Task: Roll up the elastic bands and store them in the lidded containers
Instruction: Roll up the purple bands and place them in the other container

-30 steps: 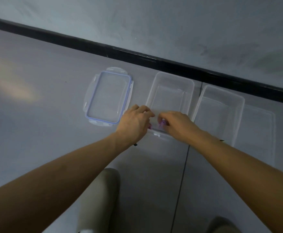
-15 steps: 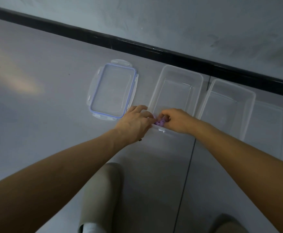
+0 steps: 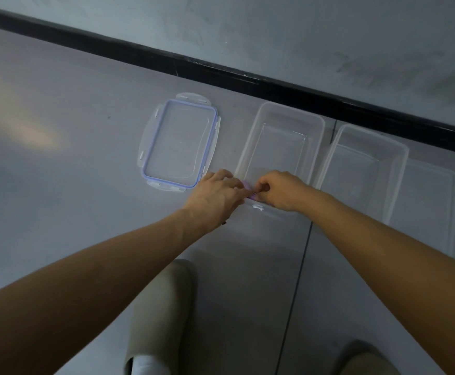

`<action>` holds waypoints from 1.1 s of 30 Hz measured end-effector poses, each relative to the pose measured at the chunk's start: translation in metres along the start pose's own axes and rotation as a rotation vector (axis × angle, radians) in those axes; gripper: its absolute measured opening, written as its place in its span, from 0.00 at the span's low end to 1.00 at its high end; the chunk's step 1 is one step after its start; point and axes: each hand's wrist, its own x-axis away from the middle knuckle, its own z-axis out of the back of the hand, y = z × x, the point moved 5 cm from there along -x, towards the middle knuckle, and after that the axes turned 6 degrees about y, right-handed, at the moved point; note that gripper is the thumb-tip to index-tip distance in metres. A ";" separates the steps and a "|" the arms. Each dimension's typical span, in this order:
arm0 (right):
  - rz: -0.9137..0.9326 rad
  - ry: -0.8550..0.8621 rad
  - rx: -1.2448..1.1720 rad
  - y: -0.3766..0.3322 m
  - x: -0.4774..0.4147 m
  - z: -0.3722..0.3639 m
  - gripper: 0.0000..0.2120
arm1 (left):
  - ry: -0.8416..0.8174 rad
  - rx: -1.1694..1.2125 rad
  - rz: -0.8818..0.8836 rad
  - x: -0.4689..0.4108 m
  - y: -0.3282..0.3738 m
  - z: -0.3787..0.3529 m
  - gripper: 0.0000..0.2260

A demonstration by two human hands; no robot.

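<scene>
The smooth grey floor [image 3: 58,190] carries a pale smear of reflected light at its left. A black skirting strip [image 3: 139,54] runs diagonally along the foot of a scuffed grey wall [image 3: 302,36].

A clear rectangular lid with a lilac-blue seal and clip tabs [image 3: 179,143] lies flat on the floor. Faint moulded marks at its centre are too small to read. Below it, a beige slipper [image 3: 164,315] shows a white sock [image 3: 143,365], cut off by the bottom edge.

The left hand [image 3: 215,197] has its fingers bent, and their tips meet those of the right hand [image 3: 281,189], which are curled in tightly. Both pinch a small purple elastic band [image 3: 251,192] between them. Only a sliver of it shows, so how far it is rolled cannot be told. It sits just at the near rim of a clear open plastic container [image 3: 293,112]. Beneath the hands a second transparent lid [image 3: 257,207] is hard to make out, apart from its pale clip tab.

A dark floor seam [image 3: 299,266] runs down from there. Just beside the first container stands another clear open container [image 3: 375,136]. A third see-through lid [image 3: 431,207] lies to its right, faint and partly behind it. A second slipper [image 3: 366,359] is cropped at the bottom.
</scene>
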 end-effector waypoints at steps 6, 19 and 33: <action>-0.028 0.040 -0.070 0.003 0.004 -0.007 0.04 | 0.070 0.048 -0.004 0.001 0.002 0.000 0.22; -0.045 0.196 -0.003 -0.003 0.012 -0.004 0.07 | 0.170 0.160 -0.013 0.004 0.004 0.003 0.10; -0.070 0.120 0.074 0.015 0.008 0.005 0.14 | 0.140 0.131 -0.006 -0.001 0.005 0.005 0.13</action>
